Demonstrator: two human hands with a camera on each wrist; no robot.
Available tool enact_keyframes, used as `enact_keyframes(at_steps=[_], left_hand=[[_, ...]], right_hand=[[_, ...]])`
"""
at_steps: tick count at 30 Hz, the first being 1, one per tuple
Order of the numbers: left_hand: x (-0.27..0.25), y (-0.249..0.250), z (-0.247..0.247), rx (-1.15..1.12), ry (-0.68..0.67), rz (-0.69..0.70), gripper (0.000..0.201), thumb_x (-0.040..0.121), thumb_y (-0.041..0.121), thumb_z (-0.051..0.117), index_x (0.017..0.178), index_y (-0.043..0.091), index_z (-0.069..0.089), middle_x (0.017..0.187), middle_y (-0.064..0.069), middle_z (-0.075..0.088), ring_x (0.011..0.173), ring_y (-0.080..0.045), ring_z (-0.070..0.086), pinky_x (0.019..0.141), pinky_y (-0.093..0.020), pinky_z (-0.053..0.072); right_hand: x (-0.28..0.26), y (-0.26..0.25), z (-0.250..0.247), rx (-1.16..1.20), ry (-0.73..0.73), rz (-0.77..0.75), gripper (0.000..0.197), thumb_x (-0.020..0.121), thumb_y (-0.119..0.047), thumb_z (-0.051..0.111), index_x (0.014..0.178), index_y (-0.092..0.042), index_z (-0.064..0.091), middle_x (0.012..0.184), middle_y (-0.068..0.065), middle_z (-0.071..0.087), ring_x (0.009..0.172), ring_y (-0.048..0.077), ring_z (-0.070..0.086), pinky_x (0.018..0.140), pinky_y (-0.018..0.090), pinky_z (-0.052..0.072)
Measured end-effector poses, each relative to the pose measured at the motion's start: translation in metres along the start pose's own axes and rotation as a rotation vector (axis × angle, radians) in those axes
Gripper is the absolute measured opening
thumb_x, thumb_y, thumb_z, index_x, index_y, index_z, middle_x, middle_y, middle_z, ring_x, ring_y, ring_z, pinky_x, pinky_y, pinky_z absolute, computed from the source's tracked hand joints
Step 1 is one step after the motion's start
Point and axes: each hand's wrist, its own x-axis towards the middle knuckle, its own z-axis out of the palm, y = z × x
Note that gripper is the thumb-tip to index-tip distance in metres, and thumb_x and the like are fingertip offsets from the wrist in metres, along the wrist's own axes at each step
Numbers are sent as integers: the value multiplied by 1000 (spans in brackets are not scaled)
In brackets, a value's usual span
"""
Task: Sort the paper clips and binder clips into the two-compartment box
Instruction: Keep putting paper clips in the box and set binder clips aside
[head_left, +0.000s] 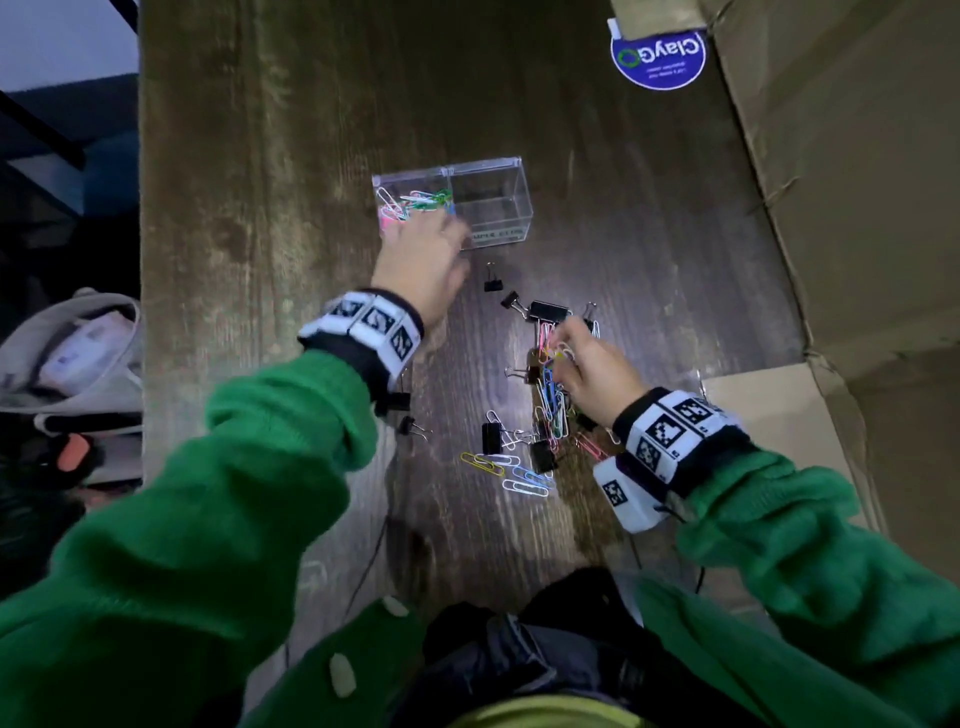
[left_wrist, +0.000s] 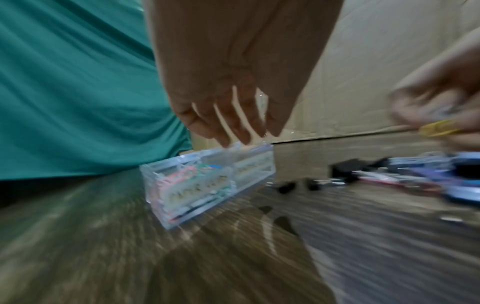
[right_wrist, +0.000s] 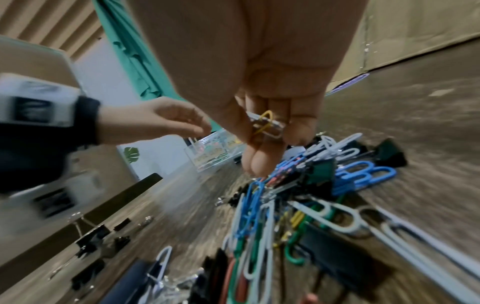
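Note:
A clear two-compartment box (head_left: 511, 179) (left_wrist: 259, 160) stands on the dark wooden table (head_left: 311, 156). Coloured paper clips (head_left: 410, 200) lie in its left compartment; the right one looks bare. My left hand (head_left: 423, 249) (left_wrist: 228, 127) hovers at the box's near edge with straight, spread fingers and holds nothing. My right hand (head_left: 569, 345) (right_wrist: 267, 127) pinches a yellow and a white paper clip (right_wrist: 265, 123) just above the mixed pile of paper clips (head_left: 550, 400) (right_wrist: 249, 216) and black binder clips (head_left: 545, 310) (right_wrist: 389, 151).
A large cardboard box (head_left: 857, 182) bounds the table on the right, with a blue round sticker (head_left: 657, 60) by it. Loose binder clips (head_left: 492, 283) lie between box and pile. A grey bag (head_left: 72, 353) sits off the table's left edge.

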Motion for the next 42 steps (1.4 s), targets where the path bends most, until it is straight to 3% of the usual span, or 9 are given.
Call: enact_keyframes(at_steps=[4, 10, 13, 18, 24, 30, 35, 38, 42], left_hand=[[-50, 28, 27, -120, -325, 133, 28, 85, 42, 57, 104, 21, 59, 113, -2, 59, 112, -22, 49, 97, -38, 32], [-89, 33, 52, -121, -437, 129, 32, 79, 43, 65, 103, 23, 58, 120, 2, 56, 117, -20, 46, 99, -37, 31], [-93, 19, 49, -86, -403, 42, 24, 81, 35, 65, 101, 22, 61, 117, -1, 57, 114, -23, 47, 95, -36, 32], [-88, 18, 41, -95, -336, 48, 18, 84, 24, 61, 102, 20, 62, 113, -4, 55, 112, -25, 46, 96, -36, 34], [-85, 33, 58, -113, -409, 130, 22, 80, 19, 67, 100, 13, 61, 110, -8, 57, 106, -27, 54, 88, -34, 41], [-91, 24, 64, -95, -432, 184, 22, 87, 23, 58, 104, 9, 57, 110, -10, 55, 106, -28, 52, 90, -41, 45], [-100, 24, 67, 189, -399, 284, 26, 92, 30, 49, 111, 13, 54, 114, -8, 52, 107, -25, 51, 86, -42, 48], [-102, 23, 66, 333, -338, 351, 23, 77, 36, 52, 80, 18, 64, 82, 0, 64, 74, -18, 63, 58, -27, 50], [-99, 24, 69, 324, -243, 382, 29, 72, 41, 44, 72, 19, 63, 77, 4, 62, 74, -16, 56, 58, -23, 46]], right_hand=[[-4, 12, 3, -15, -18, 93, 21, 92, 1, 37, 111, -5, 46, 60, -2, 43, 48, 14, 38, 44, 25, 26], [-13, 1, 8, -268, 77, 224, 35, 90, -45, 50, 94, -12, 60, 81, 7, 65, 84, 27, 63, 67, 29, 39], [-11, -1, 18, -305, 44, 191, 46, 84, -56, 54, 93, -11, 62, 88, 6, 68, 87, 25, 64, 71, 30, 43], [-7, -4, 23, -282, 5, 165, 25, 88, -32, 57, 90, -9, 65, 91, 8, 70, 89, 27, 66, 76, 33, 51], [-10, 0, 12, -110, -9, 175, 19, 84, -21, 57, 85, -3, 64, 81, 12, 68, 80, 28, 63, 66, 28, 43], [-13, 4, 1, 107, 56, 123, 14, 82, -10, 55, 71, -12, 45, 61, 4, 46, 62, 22, 45, 49, 27, 29], [-26, 6, 8, 259, -28, 68, 20, 85, -3, 48, 88, -22, 44, 67, 4, 54, 45, 14, 52, 47, 23, 38], [-38, -3, 21, 5, -105, -13, 18, 88, -11, 45, 104, -18, 51, 61, 2, 50, 59, 25, 53, 58, 27, 35], [-49, -15, 36, -342, -166, -170, 23, 89, -38, 50, 102, -19, 58, 90, 9, 71, 89, 30, 66, 74, 33, 48]])
